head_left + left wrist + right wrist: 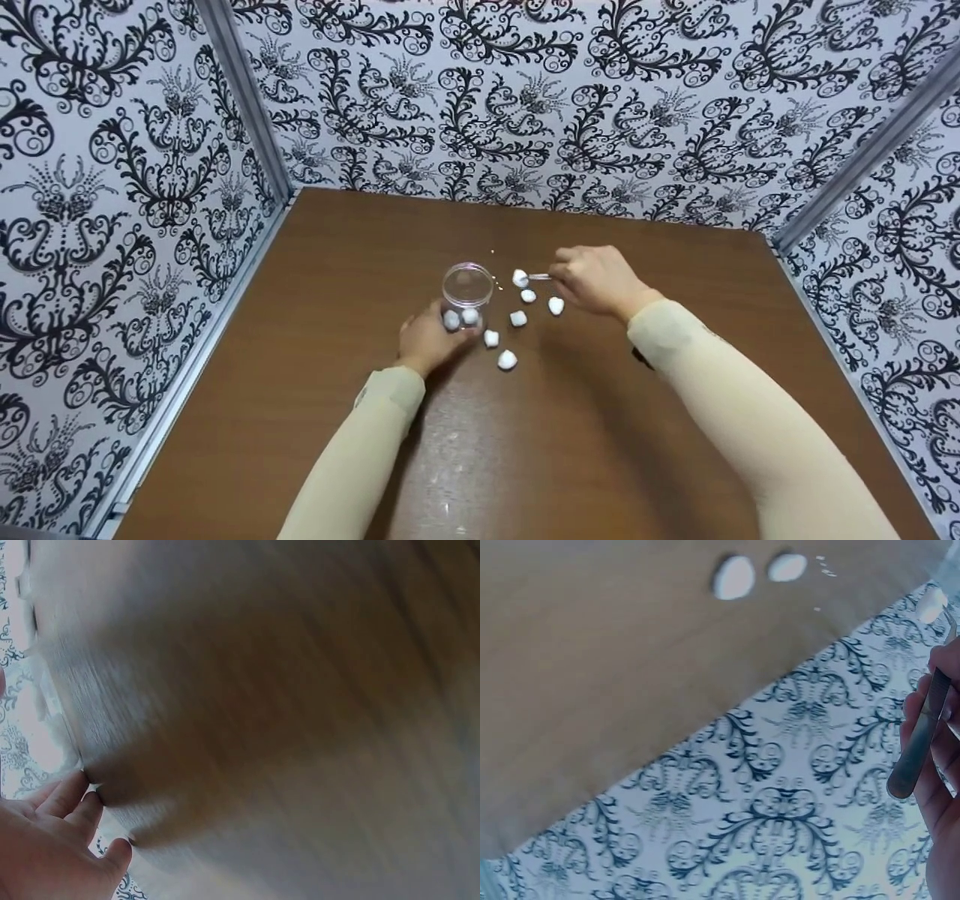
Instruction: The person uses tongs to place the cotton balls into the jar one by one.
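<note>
My left hand point(431, 339) grips a clear jar point(468, 285) round its lower part, with white cotton balls point(470, 316) visible inside. Metal tweezers point(922, 727) are pinched in my right hand point(600, 279), and their tips hold a cotton ball point(520, 278) to the right of the jar's rim. Several loose cotton balls point(518, 319) lie on the table between the two hands. In the left wrist view the left fingers point(71, 799) rest near the tabletop, and the jar shows only as a bright, unclear shape at the edge.
The brown wooden table point(480, 450) is bounded by patterned panels point(525, 97) at the back and both sides. Small white bits point(500, 288) lie on the table beside the jar. Grey metal posts point(247, 97) stand at the back corners.
</note>
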Motion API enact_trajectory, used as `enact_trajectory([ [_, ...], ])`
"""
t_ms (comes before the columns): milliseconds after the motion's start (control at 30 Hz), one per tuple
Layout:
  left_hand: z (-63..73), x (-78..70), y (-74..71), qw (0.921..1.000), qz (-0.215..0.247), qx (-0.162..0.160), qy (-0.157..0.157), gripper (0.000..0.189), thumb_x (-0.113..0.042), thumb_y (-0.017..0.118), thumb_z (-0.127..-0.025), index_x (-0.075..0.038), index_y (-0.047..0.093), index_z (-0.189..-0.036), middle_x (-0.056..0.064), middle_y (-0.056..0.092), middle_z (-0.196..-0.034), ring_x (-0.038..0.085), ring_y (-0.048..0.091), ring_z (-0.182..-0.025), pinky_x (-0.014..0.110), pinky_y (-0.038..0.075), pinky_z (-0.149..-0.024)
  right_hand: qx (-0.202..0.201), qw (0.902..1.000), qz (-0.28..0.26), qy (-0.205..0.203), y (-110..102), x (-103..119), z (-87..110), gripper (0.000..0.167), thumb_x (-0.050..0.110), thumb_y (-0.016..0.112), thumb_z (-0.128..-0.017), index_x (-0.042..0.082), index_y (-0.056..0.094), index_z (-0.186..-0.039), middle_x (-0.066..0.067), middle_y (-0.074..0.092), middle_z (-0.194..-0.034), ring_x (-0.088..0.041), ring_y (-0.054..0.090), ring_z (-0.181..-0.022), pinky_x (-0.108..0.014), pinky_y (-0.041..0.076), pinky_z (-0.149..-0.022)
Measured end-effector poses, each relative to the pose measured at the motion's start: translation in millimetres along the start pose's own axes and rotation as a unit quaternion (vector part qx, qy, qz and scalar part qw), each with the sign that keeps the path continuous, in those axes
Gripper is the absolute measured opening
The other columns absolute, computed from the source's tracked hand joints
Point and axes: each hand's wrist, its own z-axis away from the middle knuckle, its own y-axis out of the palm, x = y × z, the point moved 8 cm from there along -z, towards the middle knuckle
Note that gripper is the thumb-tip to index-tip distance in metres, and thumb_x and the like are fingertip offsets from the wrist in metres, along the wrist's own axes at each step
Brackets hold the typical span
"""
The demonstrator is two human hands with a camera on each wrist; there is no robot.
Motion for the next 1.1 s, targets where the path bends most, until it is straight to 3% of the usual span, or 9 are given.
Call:
enact_trajectory([
  [233,0.6,0.2,0.3,1.0,0.004,-0.001,-0.002,0.073,-0.054,0.078,-0.079,-0.009,0.057,-0.132,0.01,0.066,-0.124,0.027,0.06,-0.116,0.053,0.025,-0.113,-0.004,0.9999,0.004,-0.015,-3,14,-31.1,0.007,0.012,0.067,-0.084,0.01,0.072,-0.081,-0.002,0.054,-0.076,-0.023,0.054,-0.06,-0.041,0.047,-0.045],
  [433,0.8,-1.2,0.4,1.0,-0.001,0.0,-0.004,0.072,-0.055,0.078,-0.079,-0.009,0.057,-0.13,0.009,0.067,-0.121,0.027,0.061,-0.114,0.052,0.026,-0.113,-0.011,0.9994,-0.004,-0.031,5,28,-44.8,0.007,0.011,0.067,-0.084,0.011,0.071,-0.079,-0.003,0.054,-0.075,-0.024,0.054,-0.059,-0.041,0.047,-0.045],
  [800,-0.6,-1.9,0.2,1.0,0.006,-0.006,-0.005,0.072,-0.053,0.078,-0.079,-0.009,0.058,-0.133,0.01,0.067,-0.122,0.027,0.061,-0.114,0.051,0.027,-0.111,0.02,0.9994,-0.014,-0.027,29,38,-51.6,0.007,0.014,0.067,-0.085,0.012,0.073,-0.082,0.0,0.054,-0.076,-0.021,0.056,-0.062,-0.038,0.049,-0.049],
  [1100,-0.5,1.8,1.0,1.0,0.001,-0.004,-0.006,0.074,-0.054,0.078,-0.079,-0.01,0.056,-0.134,0.008,0.067,-0.122,0.026,0.061,-0.114,0.049,0.025,-0.113,0.037,0.999,-0.014,-0.022,32,38,-51.8,0.008,0.013,0.066,-0.085,0.012,0.072,-0.08,-0.001,0.055,-0.077,-0.022,0.057,-0.062,-0.039,0.049,-0.05],
])
